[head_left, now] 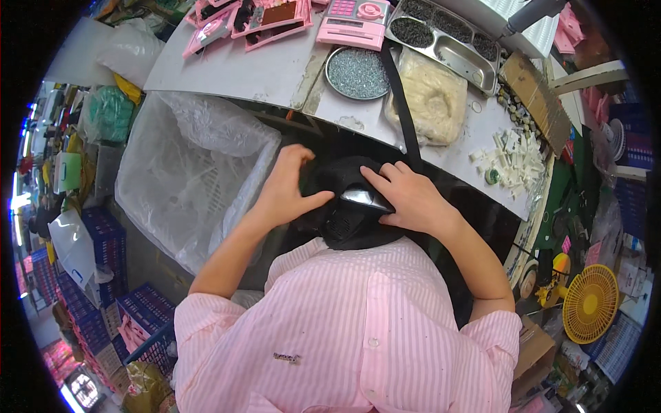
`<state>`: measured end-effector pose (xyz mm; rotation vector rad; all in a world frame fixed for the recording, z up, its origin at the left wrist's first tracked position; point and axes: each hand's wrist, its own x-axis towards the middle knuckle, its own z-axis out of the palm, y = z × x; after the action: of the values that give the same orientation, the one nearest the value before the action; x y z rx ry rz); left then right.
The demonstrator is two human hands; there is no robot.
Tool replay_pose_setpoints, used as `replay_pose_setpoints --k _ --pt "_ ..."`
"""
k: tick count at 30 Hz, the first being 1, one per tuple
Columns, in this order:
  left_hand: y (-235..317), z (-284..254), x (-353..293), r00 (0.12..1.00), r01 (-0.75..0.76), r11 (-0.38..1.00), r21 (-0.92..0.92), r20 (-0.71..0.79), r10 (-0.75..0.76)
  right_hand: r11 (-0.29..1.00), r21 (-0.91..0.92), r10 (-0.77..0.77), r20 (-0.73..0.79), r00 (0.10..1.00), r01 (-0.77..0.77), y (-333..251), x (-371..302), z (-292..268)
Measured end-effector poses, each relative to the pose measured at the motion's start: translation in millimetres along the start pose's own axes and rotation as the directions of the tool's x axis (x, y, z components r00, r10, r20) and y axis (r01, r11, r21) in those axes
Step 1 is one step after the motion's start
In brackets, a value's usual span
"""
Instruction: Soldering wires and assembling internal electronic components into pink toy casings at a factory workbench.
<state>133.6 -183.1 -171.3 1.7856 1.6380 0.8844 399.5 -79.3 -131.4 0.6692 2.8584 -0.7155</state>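
Observation:
A black item (354, 236) sits in my lap, against the pink striped shirt. It has a shiny, curved silver-black part and a patch of small holes; its exact kind I cannot make out. My right hand (410, 198) grips its right side, fingers over the top and thumb at the lower edge of the shiny part. My left hand (286, 189) is at its left side, thumb and fingers spread apart with nothing between them. A long black strap (405, 103) runs from the table's items down toward the black item.
On the white table (241, 69) are pink plastic device housings (275, 20), a round dish of small metal parts (357, 72), a compartmented steel tray (458, 58), a cream-coloured slab in plastic (430, 96) and white pieces (513, 162). A plastic-lined bin (193, 179) stands left, a yellow fan (590, 303) right.

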Motion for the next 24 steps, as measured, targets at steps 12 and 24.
replay_pose_setpoints --k 12,24 --pt "11.3 39.3 8.9 0.973 -0.230 0.973 0.031 0.037 0.229 0.932 0.220 -0.121 -0.558 0.821 0.287 21.9 -5.0 51.6" --pt "24.0 60.4 3.8 0.917 -0.358 0.933 0.023 0.196 0.347 0.836 -0.031 0.471 -0.474 0.744 -0.548 102.9 116.5 -68.0"
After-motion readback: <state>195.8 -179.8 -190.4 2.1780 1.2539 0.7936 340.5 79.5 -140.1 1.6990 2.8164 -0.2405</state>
